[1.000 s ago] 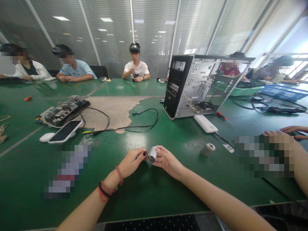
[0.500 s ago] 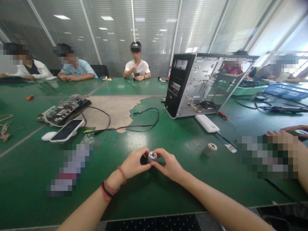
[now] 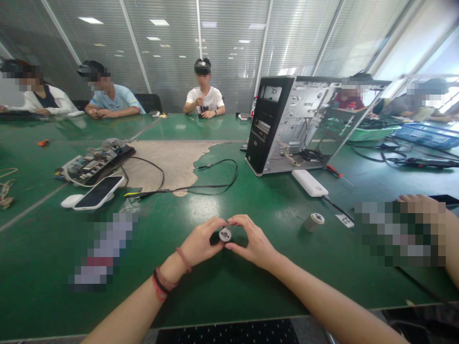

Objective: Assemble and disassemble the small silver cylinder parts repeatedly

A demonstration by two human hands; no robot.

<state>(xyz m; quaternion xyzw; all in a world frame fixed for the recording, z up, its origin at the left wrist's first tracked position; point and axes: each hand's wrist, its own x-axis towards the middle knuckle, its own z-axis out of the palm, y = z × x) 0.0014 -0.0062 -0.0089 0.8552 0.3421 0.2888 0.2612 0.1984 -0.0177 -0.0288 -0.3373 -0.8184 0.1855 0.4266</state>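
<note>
Between my two hands, above the green table, is a small round metal part with its flat face with holes turned up toward me. My left hand has thumb and fingers closed round its left side. My right hand curves about the right side, fingertips and thumb close to its edge; whether they press on it is hard to tell. A similar grey cylinder stands on the table to the right of my hands.
An open computer case stands beyond, with a white power bank and a screwdriver near it. A phone, circuit assembly and black cable lie left. Another person's hand is at right.
The face of the round part now looks flatter and more open to view, and the small piece on top no longer shows. My right fingers have shifted slightly up and away from it.
</note>
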